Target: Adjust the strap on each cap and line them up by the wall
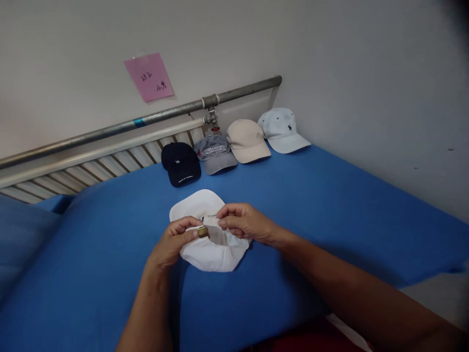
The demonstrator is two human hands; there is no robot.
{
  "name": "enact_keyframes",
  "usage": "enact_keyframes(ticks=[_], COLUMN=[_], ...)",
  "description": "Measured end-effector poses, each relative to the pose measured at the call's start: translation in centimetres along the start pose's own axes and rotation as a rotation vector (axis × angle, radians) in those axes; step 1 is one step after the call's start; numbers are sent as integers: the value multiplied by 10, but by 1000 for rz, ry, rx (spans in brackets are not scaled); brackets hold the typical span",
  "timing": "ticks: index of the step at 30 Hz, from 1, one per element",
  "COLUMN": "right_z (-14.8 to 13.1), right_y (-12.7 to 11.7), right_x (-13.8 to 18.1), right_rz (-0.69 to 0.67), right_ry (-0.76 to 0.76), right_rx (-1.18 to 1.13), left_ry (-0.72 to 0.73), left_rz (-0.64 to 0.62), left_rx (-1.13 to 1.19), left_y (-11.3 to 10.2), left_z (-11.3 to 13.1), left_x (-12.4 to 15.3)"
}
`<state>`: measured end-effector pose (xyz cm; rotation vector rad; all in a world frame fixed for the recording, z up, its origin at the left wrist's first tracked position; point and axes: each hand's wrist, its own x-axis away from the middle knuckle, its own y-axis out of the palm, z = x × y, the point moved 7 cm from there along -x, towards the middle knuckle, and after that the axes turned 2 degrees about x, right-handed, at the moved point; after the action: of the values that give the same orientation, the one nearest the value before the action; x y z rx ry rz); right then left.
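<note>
Both hands meet over a white cap (pixel 210 247) that lies on the blue bedsheet (pixel 330 205), its brim pointing away toward the wall. The left hand (pixel 172 242) pinches the small brass buckle (pixel 202 231) of the cap's back strap between thumb and forefinger. The right hand (pixel 244 222) is clenched on the strap and the cap's rear edge just beside the buckle, the fingertips of the two hands nearly touching.

Farther back, along the bed's edge, four more caps sit in a row: a navy cap (pixel 181 163), a grey cap (pixel 215 153) (it bears stitched lettering too small to read), a beige cap (pixel 247 140) and a pale blue cap (pixel 281 129). Behind them a metal pipe (pixel 146 119) runs along the wall, with a pink paper note (pixel 149 77) stuck above it.
</note>
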<state>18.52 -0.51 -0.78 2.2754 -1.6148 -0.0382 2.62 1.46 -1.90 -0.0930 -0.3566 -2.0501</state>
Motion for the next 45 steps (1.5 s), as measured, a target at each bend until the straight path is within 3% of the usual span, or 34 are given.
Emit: enact_keyframes(ticks=[15, 45], right_z=[4, 2], right_y=[-3, -1], right_x=[-1, 0], right_rz=[-41, -39], right_ry=[7, -5], right_rx=[69, 190], left_ry=[-31, -55], left_rz=[-8, -11], left_rx=[145, 122], left_y=[6, 6], left_z=[-6, -8], left_x=[-6, -7])
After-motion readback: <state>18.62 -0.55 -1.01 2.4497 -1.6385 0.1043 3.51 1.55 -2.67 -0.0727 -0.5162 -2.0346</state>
